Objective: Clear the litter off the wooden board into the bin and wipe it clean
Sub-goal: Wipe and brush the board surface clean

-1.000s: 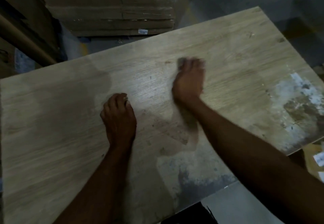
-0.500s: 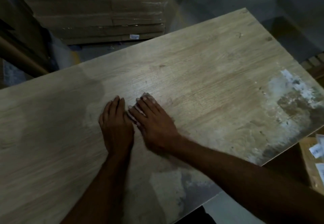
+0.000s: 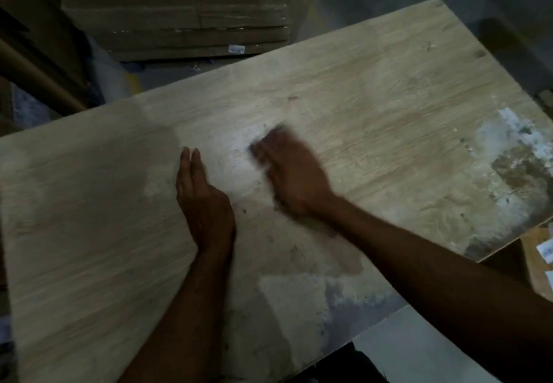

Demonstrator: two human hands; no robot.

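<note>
Dim storage space is seen round the wooden board [image 3: 374, 89], which fills most of the view. At the middle of the board the left hand [image 3: 203, 203] is stood on its edge, fingers straight and together, its little-finger side laid on the wood like a wall. The right hand [image 3: 294, 176] is placed just beside it, toward the board's right end, palm down and low over the surface. It is blurred, so it cannot be told whether its fingers are flat or curled, or whether anything is held under them.

The litter [image 3: 244, 211] is found as fine specks and crumbs on the strip between the two hands and from there toward the board's near edge. The coming sweep is judged to turn on this: the crumbs are flanked by both hands, neither clearly nearer, so they can be driven along the board's long axis against the left palm.

One pale scraped patch [image 3: 514, 158] is seen at the board's right end and another worn patch [image 3: 299, 307] at its near edge. No bin is shown. Beyond the board's far edge wrapped flat cartons [image 3: 179, 8] are stacked, and off its far left corner a cardboard tube [image 3: 30, 77] is laid.
</note>
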